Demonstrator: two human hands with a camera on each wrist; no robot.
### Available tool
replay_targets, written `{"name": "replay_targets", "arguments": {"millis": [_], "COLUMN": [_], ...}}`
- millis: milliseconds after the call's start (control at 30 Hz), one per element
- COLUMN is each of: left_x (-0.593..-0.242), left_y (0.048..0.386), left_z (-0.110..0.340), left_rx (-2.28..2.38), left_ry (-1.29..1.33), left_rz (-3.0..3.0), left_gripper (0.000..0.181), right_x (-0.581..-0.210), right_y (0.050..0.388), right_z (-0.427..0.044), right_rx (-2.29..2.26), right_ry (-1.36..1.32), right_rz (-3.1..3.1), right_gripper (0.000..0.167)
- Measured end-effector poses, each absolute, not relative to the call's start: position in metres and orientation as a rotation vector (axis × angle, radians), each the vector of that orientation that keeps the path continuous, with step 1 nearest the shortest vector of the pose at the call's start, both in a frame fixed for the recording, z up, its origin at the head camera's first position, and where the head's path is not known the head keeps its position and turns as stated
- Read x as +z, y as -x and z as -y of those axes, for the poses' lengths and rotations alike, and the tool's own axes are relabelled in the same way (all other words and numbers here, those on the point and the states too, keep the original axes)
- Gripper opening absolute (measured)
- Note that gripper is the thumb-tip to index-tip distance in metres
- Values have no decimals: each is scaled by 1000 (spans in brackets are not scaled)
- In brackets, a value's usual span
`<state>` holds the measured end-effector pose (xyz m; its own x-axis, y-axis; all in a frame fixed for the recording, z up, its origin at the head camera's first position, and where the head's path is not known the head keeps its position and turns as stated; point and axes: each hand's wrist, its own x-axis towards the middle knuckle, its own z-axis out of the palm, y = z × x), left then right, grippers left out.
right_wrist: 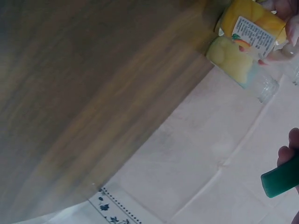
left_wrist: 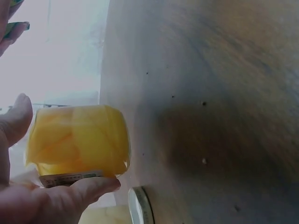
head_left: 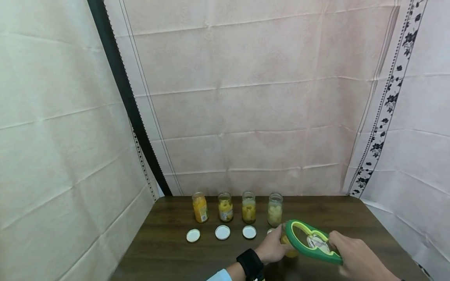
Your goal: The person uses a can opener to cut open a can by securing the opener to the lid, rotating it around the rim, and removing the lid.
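Observation:
My left hand [head_left: 274, 248] grips a glass jar of yellow fruit [left_wrist: 79, 140], held upright just above the table; its printed label [right_wrist: 254, 36] shows in the right wrist view. The jar's top is hidden in the head view behind a green jar opener [head_left: 309, 256] with a lime inner edge. My right hand [head_left: 356, 251] grips the opener's handle end at the right. The opener's other end reaches over the jar beside my left fingers. A silvery-white piece [head_left: 317, 242] shows inside the opener's loop; I cannot tell whether it is a lid.
Along the back of the brown table [head_left: 168, 249] stand several lidless jars: orange fruit [head_left: 200, 208], yellow pieces [head_left: 225, 208], yellow pieces [head_left: 249, 210], pale fruit [head_left: 275, 212]. White lids [head_left: 222, 232] lie in front of them. White cloth [head_left: 246, 97] hangs behind and at both sides.

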<state>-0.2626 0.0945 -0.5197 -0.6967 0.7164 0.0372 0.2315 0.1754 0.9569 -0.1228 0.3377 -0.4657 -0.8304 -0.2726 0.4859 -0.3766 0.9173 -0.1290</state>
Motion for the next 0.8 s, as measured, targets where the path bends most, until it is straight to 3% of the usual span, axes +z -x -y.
{"name": "replay_targets", "arguments": {"millis": [300, 800], "left_x": [-524, -526], "left_y": [271, 303], "left_z": [-111, -161], "left_rx": [1456, 1397], "left_ry": [-756, -607], "left_rz": [-2244, -2606], "left_gripper": [39, 71], "right_x": [-476, -477], "right_y": [124, 118], "right_z": [-348, -372], "right_rx": [293, 344], "right_ry": [-492, -194], "right_rz": [2509, 2724], "right_gripper": [67, 58]}}
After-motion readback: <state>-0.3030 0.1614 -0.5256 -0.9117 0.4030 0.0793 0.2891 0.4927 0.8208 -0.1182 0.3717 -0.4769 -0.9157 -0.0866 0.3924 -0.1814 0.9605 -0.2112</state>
